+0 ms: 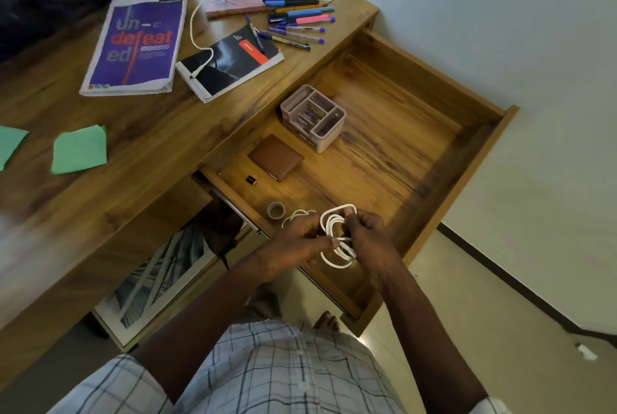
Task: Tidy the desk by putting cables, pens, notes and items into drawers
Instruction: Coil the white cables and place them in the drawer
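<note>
- White cable (336, 230), wound into loops, is up over the near corner of the open drawer (394, 153).
- Left hand (293, 240) pinches the coil's middle; right hand (365, 230) is curled round the loops (thumb on top).
- A loose tail seems to trail beside the tape roll (275, 210); it's blurry there.
- Pens (297, 22) lie by the tabletop's far right corner.

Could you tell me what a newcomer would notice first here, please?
The left hand and right hand grip a coiled white cable over the near end of the open wooden drawer. Behind, on the wooden desk, lie a purple-covered book, left, and a cluster of coloured pens.
</note>
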